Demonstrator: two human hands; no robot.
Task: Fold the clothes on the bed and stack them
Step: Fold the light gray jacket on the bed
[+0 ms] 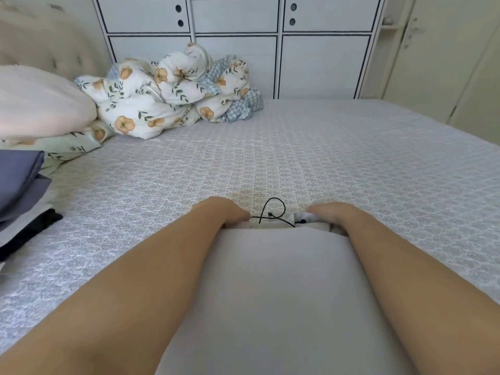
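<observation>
Hands first: left hand (224, 211) and right hand (331, 212) lie on the far edge of a pale grey garment (270, 293) on the bed (351, 163), fingers hidden, so grip unclear. Black drawstring (273, 212) loops between them. Folded stack (19, 185) sits far left.

We see both bare forearms reaching forward, roughly parallel and converging slightly toward the hands. Our left hand (220, 211) lies palm down, fingers pointing inward to the right. Our right hand (331, 212) mirrors it, palm down, fingers extended inward to the left. The fingertips stay apart.
</observation>
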